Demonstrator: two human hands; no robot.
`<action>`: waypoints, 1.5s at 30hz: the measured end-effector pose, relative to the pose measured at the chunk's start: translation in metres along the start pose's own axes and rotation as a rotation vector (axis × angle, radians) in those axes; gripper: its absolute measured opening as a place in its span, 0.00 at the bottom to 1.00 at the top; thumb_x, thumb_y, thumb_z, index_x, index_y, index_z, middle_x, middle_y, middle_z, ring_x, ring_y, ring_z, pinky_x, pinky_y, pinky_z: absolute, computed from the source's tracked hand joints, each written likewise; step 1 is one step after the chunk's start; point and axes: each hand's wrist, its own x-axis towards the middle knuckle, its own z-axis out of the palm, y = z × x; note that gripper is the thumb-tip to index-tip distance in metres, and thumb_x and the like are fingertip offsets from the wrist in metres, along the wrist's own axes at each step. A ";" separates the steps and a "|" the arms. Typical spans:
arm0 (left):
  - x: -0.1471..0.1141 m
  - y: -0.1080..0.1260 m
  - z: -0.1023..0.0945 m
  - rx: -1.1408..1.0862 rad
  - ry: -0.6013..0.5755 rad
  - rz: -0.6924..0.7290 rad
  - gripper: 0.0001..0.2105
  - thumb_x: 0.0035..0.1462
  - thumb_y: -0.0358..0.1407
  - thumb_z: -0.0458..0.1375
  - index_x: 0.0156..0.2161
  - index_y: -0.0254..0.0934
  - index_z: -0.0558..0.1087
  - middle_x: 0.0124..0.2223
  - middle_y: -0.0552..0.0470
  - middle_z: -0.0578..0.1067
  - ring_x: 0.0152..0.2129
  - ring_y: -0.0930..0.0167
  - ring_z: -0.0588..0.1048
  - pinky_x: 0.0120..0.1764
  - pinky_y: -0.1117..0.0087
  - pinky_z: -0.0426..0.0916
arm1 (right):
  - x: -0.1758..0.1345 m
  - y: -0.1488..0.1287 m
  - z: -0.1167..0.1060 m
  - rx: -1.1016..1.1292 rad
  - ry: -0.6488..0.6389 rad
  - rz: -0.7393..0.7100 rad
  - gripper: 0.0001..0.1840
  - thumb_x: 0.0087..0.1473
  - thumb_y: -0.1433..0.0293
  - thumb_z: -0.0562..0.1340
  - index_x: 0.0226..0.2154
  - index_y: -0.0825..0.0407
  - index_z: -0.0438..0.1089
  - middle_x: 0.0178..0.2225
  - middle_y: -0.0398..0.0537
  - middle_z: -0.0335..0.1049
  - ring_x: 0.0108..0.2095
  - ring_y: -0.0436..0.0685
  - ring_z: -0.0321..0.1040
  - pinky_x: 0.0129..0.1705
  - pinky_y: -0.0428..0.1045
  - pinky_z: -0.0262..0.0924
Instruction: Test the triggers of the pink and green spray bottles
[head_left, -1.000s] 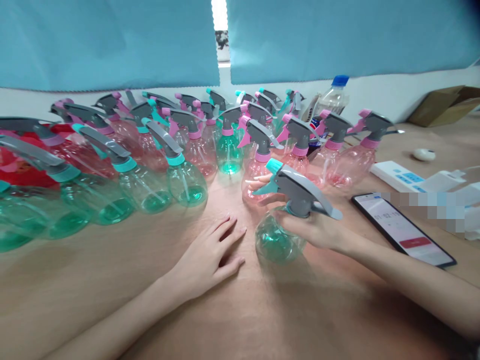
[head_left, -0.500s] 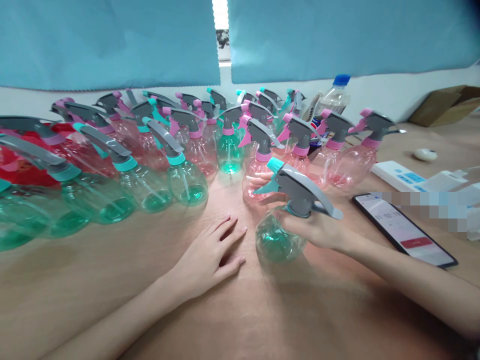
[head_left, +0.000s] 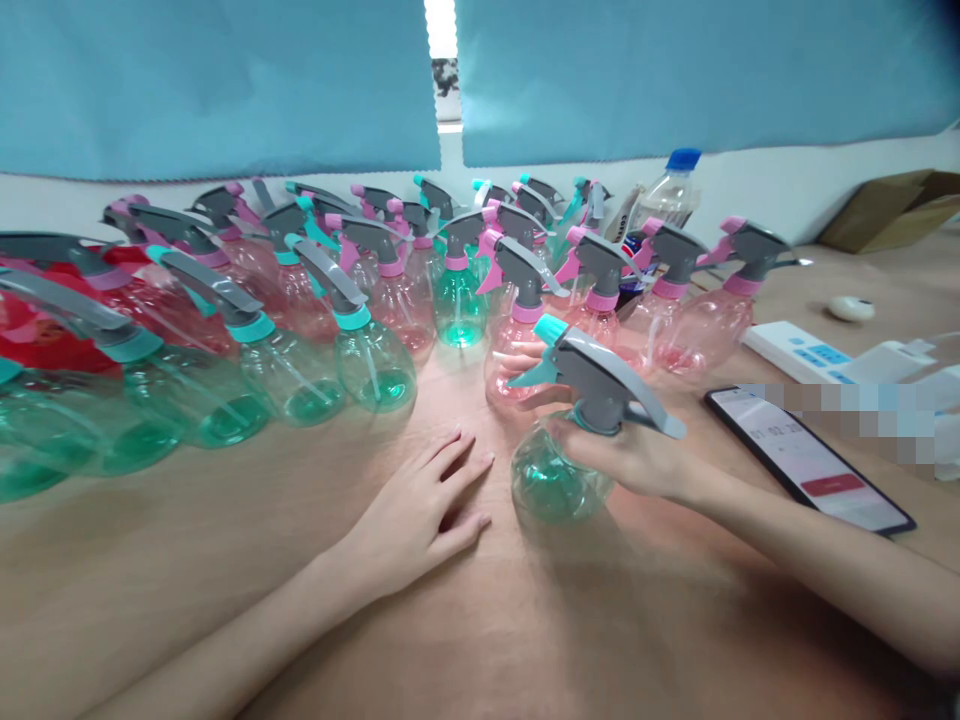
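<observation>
My right hand [head_left: 630,455] is wrapped round the upper body of a green spray bottle [head_left: 559,485], just under its teal collar. The bottle has a grey trigger head with a teal nozzle pointing left, and it stands nearly upright at the table's middle. Part of its body is covered by my fingers. To its left, my left hand [head_left: 420,510] lies on the wooden table [head_left: 390,650] with the fingers spread, holding nothing. Behind the held bottle is a pink spray bottle [head_left: 514,380], close to my right fingertips.
Several green spray bottles [head_left: 375,365] line the left side, with more pink and green ones behind. A phone [head_left: 810,460], a white power strip [head_left: 799,350] and a white mouse-like object [head_left: 850,309] lie right. At the back stand a blue-capped bottle [head_left: 667,195] and a cardboard box [head_left: 885,212].
Both hands and the bottles look the same as half a second before. Only the digits on the phone screen differ.
</observation>
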 end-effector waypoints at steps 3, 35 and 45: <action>0.000 -0.001 0.000 -0.002 0.000 0.000 0.25 0.64 0.44 0.51 0.63 0.37 0.60 0.66 0.41 0.57 0.63 0.56 0.53 0.59 0.49 0.55 | -0.003 0.003 0.000 0.029 -0.004 0.030 0.28 0.48 0.76 0.56 0.53 0.46 0.64 0.52 0.48 0.70 0.43 0.55 0.73 0.44 0.52 0.71; -0.001 0.000 0.001 -0.019 0.008 -0.004 0.25 0.64 0.44 0.52 0.63 0.38 0.60 0.66 0.41 0.58 0.63 0.55 0.54 0.60 0.50 0.55 | 0.004 -0.009 -0.002 -0.045 -0.007 0.089 0.06 0.42 0.74 0.54 0.25 0.47 0.62 0.24 0.41 0.67 0.29 0.53 0.70 0.33 0.48 0.69; 0.000 -0.001 0.000 -0.006 0.003 0.004 0.25 0.64 0.44 0.51 0.63 0.38 0.60 0.66 0.41 0.56 0.63 0.56 0.53 0.60 0.50 0.55 | 0.002 -0.009 -0.003 -0.057 0.012 0.081 0.07 0.42 0.75 0.55 0.27 0.47 0.58 0.31 0.44 0.68 0.35 0.56 0.71 0.33 0.50 0.70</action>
